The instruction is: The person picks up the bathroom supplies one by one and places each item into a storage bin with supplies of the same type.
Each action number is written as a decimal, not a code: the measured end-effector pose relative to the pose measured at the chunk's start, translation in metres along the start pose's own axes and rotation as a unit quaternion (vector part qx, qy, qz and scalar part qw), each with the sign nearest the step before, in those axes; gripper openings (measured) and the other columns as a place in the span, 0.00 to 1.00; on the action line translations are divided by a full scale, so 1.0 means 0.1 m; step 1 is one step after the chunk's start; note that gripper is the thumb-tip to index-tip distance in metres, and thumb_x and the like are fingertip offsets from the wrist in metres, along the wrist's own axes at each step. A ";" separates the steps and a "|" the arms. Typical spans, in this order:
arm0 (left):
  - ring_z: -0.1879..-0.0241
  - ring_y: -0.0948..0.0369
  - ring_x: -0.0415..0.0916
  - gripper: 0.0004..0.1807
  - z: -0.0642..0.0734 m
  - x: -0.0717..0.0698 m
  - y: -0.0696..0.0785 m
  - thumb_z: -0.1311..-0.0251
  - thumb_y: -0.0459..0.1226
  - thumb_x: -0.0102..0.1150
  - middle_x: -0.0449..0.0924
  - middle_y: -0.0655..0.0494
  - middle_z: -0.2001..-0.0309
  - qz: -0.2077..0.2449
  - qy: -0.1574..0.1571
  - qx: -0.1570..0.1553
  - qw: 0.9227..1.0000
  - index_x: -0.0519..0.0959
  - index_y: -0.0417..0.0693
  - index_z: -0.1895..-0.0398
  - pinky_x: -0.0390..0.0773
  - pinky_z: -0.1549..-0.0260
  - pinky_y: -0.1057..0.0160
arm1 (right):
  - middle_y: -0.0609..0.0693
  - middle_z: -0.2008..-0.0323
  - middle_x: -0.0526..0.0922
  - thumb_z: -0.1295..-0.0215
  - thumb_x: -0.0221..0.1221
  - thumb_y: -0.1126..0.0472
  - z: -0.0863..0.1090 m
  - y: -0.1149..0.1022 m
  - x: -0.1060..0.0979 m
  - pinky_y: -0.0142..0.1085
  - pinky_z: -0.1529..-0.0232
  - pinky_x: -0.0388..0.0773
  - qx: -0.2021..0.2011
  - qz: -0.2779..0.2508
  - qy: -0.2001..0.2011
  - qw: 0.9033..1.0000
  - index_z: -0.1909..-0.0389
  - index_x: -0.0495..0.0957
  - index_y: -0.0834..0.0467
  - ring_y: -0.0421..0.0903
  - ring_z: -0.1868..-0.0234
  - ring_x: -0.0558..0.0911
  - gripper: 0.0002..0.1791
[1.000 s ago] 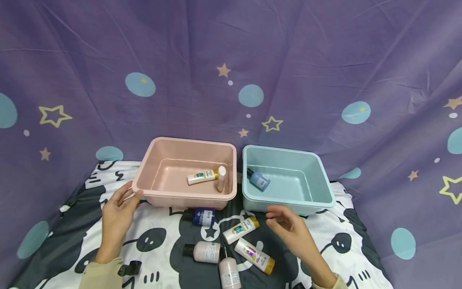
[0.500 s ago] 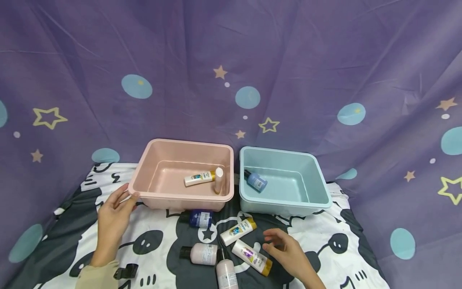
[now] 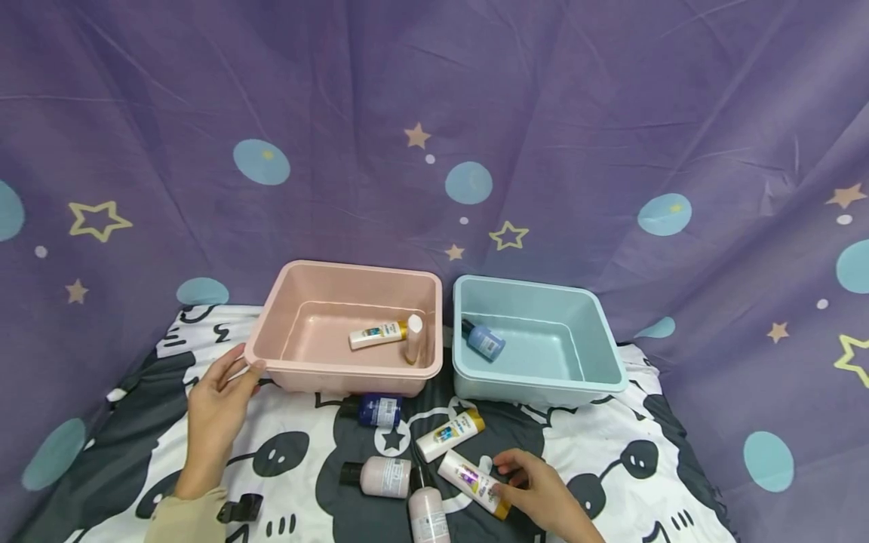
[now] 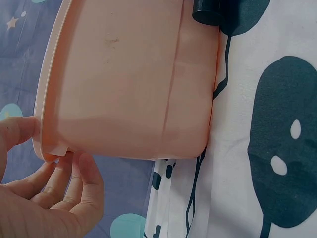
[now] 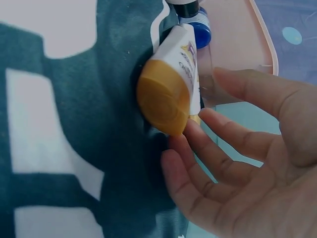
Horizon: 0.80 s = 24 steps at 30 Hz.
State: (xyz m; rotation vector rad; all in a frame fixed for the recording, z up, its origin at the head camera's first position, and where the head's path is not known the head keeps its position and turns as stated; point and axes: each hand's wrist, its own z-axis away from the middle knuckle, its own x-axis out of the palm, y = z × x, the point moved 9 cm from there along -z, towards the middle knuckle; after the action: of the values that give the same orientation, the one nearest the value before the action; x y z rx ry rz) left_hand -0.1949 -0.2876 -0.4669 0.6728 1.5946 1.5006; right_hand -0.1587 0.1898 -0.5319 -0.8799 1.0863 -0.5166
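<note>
My left hand [image 3: 216, 411] pinches the front left corner of the pink plastic bin [image 3: 353, 371], thumb on the rim and fingers curled under it in the left wrist view. My right hand [image 3: 539, 490] is at the gold-capped end of a white bottle [image 3: 467, 477] lying on the cloth. In the right wrist view its fingertips are right at the gold cap [image 5: 163, 94], with the thumb held apart. A second white gold-capped bottle [image 3: 449, 435] lies just behind. Two pale pink black-capped bottles, one sideways [image 3: 385, 477], lie to the left.
Inside the pink bin are a white gold-capped bottle [image 3: 376, 335] and an upright white-capped bottle [image 3: 414, 339]. A light blue bin [image 3: 543, 388] at the right holds a blue bottle [image 3: 486, 343]. A dark blue bottle [image 3: 380, 411] lies before the pink bin. A purple curtain [image 3: 380, 204] hangs behind.
My right hand has come down and toward the front, from beside the blue bin to the gold-capped end of the front white bottle. The left hand keeps its hold on the pink bin.
</note>
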 end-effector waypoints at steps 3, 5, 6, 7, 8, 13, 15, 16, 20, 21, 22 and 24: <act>0.53 0.71 0.77 0.34 0.00 0.00 0.01 0.33 0.46 0.64 0.72 0.42 0.35 0.000 -0.002 0.006 1.000 0.67 0.47 0.27 0.81 0.61 0.75 | 0.51 0.59 0.80 0.39 0.70 0.58 0.00 0.02 0.04 0.33 0.66 0.80 0.002 -0.004 -0.013 1.000 0.50 0.80 0.62 0.43 0.65 0.80 0.19; 0.54 0.71 0.77 0.34 0.00 0.00 0.01 0.33 0.46 0.64 0.72 0.42 0.35 0.005 -0.003 0.010 1.000 0.67 0.47 0.27 0.81 0.61 0.75 | 0.49 0.60 0.80 0.39 0.70 0.58 -0.01 0.05 0.07 0.34 0.66 0.80 0.010 -0.003 -0.020 1.000 0.50 0.80 0.61 0.43 0.65 0.79 0.19; 0.55 0.72 0.78 0.34 0.00 0.00 0.01 0.33 0.45 0.64 0.73 0.42 0.35 0.008 -0.003 0.011 1.000 0.68 0.47 0.27 0.81 0.61 0.75 | 0.49 0.60 0.80 0.39 0.70 0.58 -0.01 0.07 0.08 0.34 0.66 0.80 0.017 -0.003 -0.024 1.000 0.51 0.80 0.61 0.44 0.65 0.79 0.18; 0.55 0.72 0.78 0.34 0.00 0.00 0.01 0.33 0.45 0.64 0.73 0.41 0.36 0.010 -0.003 0.013 1.000 0.68 0.46 0.27 0.81 0.61 0.75 | 0.49 0.60 0.80 0.39 0.70 0.58 -0.01 0.08 0.09 0.34 0.66 0.80 0.025 -0.005 -0.028 0.999 0.51 0.80 0.61 0.44 0.65 0.79 0.18; 0.56 0.72 0.78 0.34 0.00 0.00 0.00 0.33 0.45 0.64 0.73 0.41 0.36 0.012 -0.003 0.014 1.000 0.68 0.46 0.27 0.81 0.61 0.75 | 0.48 0.60 0.80 0.39 0.70 0.58 -0.01 0.10 0.10 0.35 0.66 0.80 0.034 -0.003 -0.032 0.999 0.51 0.80 0.60 0.44 0.65 0.79 0.18; 0.56 0.72 0.78 0.34 -0.01 0.01 -0.01 0.33 0.45 0.64 0.73 0.40 0.36 0.009 -0.004 0.016 1.000 0.68 0.45 0.27 0.81 0.62 0.76 | 0.46 0.62 0.79 0.42 0.72 0.58 0.00 0.17 0.13 0.38 0.66 0.78 0.067 0.018 -0.045 0.997 0.52 0.81 0.58 0.45 0.65 0.78 0.18; 0.55 0.72 0.78 0.34 -0.01 0.01 -0.01 0.33 0.45 0.64 0.73 0.41 0.36 0.006 -0.003 0.015 1.000 0.68 0.45 0.27 0.81 0.63 0.76 | 0.45 0.63 0.79 0.43 0.73 0.57 0.01 0.18 0.14 0.37 0.68 0.76 0.068 0.037 -0.049 0.996 0.53 0.81 0.58 0.45 0.66 0.76 0.19; 0.55 0.72 0.78 0.34 -0.01 0.01 -0.01 0.33 0.45 0.64 0.73 0.41 0.36 0.005 -0.003 0.014 1.000 0.68 0.46 0.27 0.81 0.63 0.77 | 0.45 0.64 0.79 0.43 0.73 0.57 0.01 0.18 0.14 0.37 0.68 0.75 0.067 0.047 -0.050 0.995 0.53 0.81 0.58 0.44 0.66 0.76 0.19; 0.55 0.72 0.78 0.34 -0.01 0.00 -0.01 0.33 0.45 0.64 0.73 0.41 0.36 0.006 -0.001 0.014 1.000 0.68 0.46 0.27 0.80 0.63 0.77 | 0.43 0.65 0.78 0.44 0.74 0.56 0.01 0.15 0.15 0.35 0.69 0.74 0.057 0.078 -0.049 0.994 0.53 0.81 0.57 0.42 0.67 0.74 0.20; 0.55 0.72 0.78 0.34 -0.01 0.00 -0.01 0.33 0.45 0.64 0.73 0.41 0.36 0.006 0.000 0.015 1.000 0.68 0.46 0.27 0.80 0.63 0.77 | 0.43 0.66 0.78 0.44 0.74 0.56 0.01 0.15 0.15 0.35 0.69 0.74 0.056 0.082 -0.048 0.994 0.53 0.81 0.56 0.42 0.67 0.74 0.20; 0.55 0.72 0.78 0.34 -0.01 0.00 -0.01 0.33 0.45 0.64 0.73 0.41 0.36 0.007 0.000 0.015 1.000 0.68 0.46 0.27 0.80 0.63 0.77 | 0.43 0.66 0.78 0.44 0.74 0.56 0.01 0.15 0.16 0.35 0.69 0.74 0.054 0.084 -0.047 0.994 0.53 0.81 0.56 0.41 0.67 0.74 0.20; 0.55 0.72 0.78 0.34 -0.01 0.00 0.00 0.33 0.45 0.64 0.73 0.41 0.36 0.007 0.002 0.016 1.000 0.68 0.46 0.27 0.80 0.63 0.77 | 0.43 0.66 0.78 0.44 0.74 0.56 0.01 0.15 0.16 0.35 0.68 0.74 0.050 0.086 -0.044 0.994 0.53 0.81 0.56 0.41 0.67 0.74 0.20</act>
State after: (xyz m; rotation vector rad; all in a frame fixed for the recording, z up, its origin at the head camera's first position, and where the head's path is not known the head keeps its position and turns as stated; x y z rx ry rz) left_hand -0.1961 -0.2882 -0.4674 0.7012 1.6217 1.4908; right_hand -0.1524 0.1867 -0.5522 -0.7084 1.0361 -0.3814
